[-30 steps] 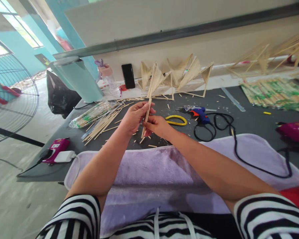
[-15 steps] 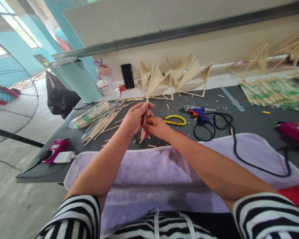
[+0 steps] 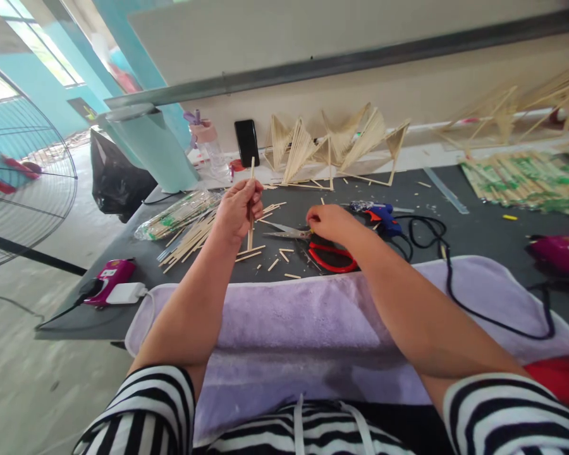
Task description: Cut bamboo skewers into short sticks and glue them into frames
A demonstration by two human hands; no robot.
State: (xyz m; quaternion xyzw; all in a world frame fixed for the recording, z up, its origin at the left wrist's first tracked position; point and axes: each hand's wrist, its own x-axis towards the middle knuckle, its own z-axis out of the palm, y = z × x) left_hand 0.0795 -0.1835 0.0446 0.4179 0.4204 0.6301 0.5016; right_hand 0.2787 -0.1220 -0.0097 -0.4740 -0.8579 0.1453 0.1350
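Observation:
My left hand [image 3: 243, 208] is closed around a thin wooden stick [image 3: 253, 165], held upright. Its lower end shows below my fingers, and I cannot tell whether more than one stick is in the grip. My right hand [image 3: 330, 222] has curled fingers and lies over the yellow handle of the scissors [image 3: 332, 258]. The red handle shows below the hand, and the open blades point left toward the stick. The fingertips are partly hidden, so a grip on the yellow handle is unclear. Loose sticks [image 3: 196, 237] and short cut pieces [image 3: 274, 265] lie around both hands.
Stick frameworks [image 3: 296, 151] stand along the wall beside a phone [image 3: 246, 143] and a bottle [image 3: 211, 148]. A blue glue gun [image 3: 383, 216] with a black cord lies right of the scissors. Bagged sticks [image 3: 526, 180], magenta power blocks [image 3: 111, 278] and a purple towel [image 3: 294, 309] are around.
My hands were together on the stick and have come apart. The left hand moved left with the stick; the right moved right, over the scissors.

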